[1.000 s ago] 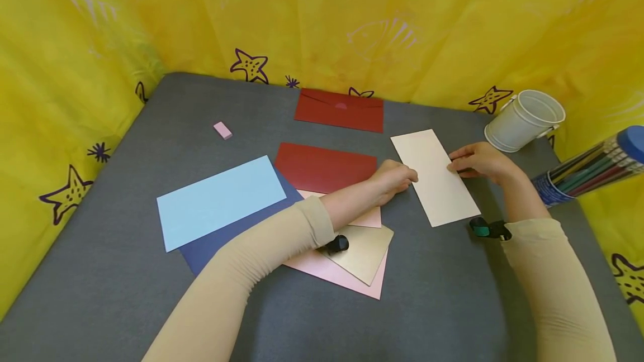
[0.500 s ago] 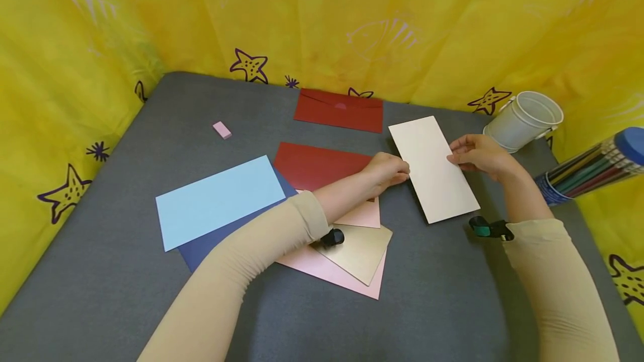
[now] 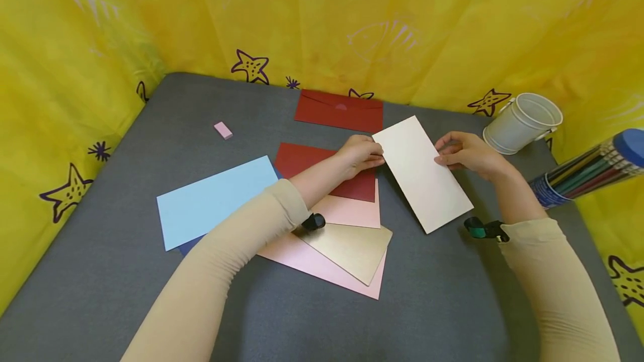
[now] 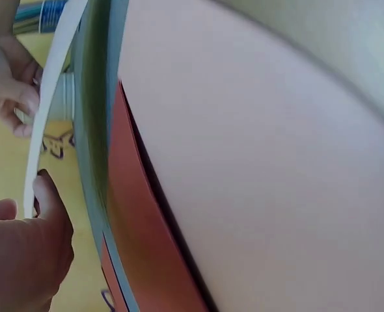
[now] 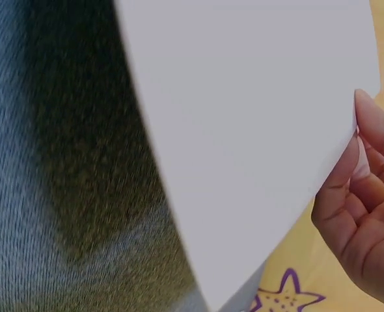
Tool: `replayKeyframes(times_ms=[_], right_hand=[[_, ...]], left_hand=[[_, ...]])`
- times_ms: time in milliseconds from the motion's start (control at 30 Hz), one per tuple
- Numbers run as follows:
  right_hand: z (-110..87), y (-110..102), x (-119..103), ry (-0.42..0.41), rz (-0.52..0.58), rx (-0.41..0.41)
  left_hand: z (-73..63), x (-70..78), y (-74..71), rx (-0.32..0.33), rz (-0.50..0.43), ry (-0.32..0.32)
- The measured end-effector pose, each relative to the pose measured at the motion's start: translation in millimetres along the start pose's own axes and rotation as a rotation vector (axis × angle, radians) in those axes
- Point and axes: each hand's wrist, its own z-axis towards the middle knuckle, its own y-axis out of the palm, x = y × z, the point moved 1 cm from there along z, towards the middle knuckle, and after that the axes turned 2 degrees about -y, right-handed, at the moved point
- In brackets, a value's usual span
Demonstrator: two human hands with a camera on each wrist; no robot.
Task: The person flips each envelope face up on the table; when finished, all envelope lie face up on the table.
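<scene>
Both hands hold a plain white envelope (image 3: pixel 422 175) raised over the grey table, a shadow beneath it. My left hand (image 3: pixel 360 155) pinches it near the far left corner; the left wrist view has this hand (image 4: pixel 26 253) at the envelope's edge (image 4: pixel 47 97). On the other long edge, my right hand (image 3: pixel 470 154) grips between thumb and fingers. The right wrist view shows that hand (image 5: pixel 368 208) pinching the rim of the pale sheet. Below the left forearm lie a red envelope (image 3: pixel 304 155), a pink one (image 3: pixel 352 211) and a gold one (image 3: pixel 359 247), overlapping.
A light blue envelope (image 3: pixel 216 200) lies left over a dark blue one. Further back are another red envelope (image 3: pixel 339 113) and a pink eraser (image 3: pixel 223 130). At right stand a white pail (image 3: pixel 520 122) and a pencil tub (image 3: pixel 553 189). Yellow cloth (image 3: pixel 322 21) borders the table.
The white envelope has risen off the table and shifted left, tilting. My left hand has moved up and left with it to the far corner; my right hand has followed slightly left.
</scene>
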Motion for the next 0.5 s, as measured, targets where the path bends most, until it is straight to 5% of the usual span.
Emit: replayKeyframes(times_ms=[333, 500], right_hand=[[-0.1, 14, -19, -0.065, -0.021, -0.005], [0.4, 21, -28, -0.109, -0.049, -0.011]], left_hand=[[-2.1, 15.3, -40.9, 0.018, 0.209, 0.026], [-4.0, 22.3, -55.4, -0.038, 0.355, 0.048]])
